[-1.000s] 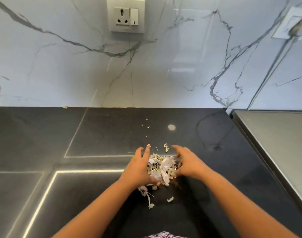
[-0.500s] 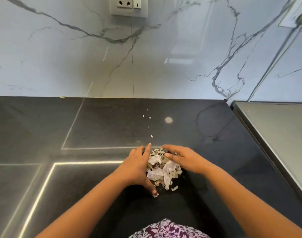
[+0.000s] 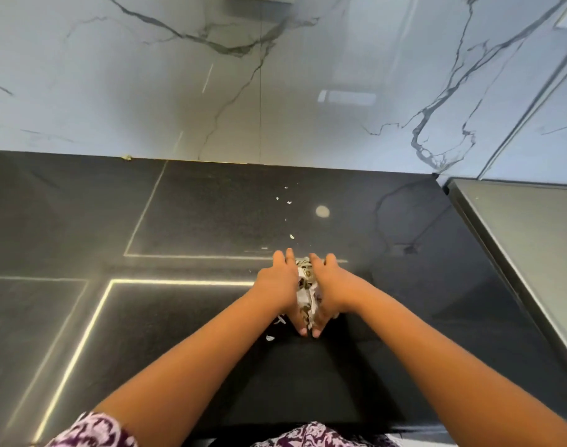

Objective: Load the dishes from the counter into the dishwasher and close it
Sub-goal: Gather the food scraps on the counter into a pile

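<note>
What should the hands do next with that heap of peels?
Probably lift it off the counter together: left hand and right hand already press the heap of peels between them. A few scraps lie loose nearby.

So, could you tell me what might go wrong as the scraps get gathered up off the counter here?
The pile of scraps is only squeezed between the left hand and right hand, so bits could drop on lifting; one loose piece already lies just outside the hands. Small flecks farther back on the black counter may get missed.
</note>
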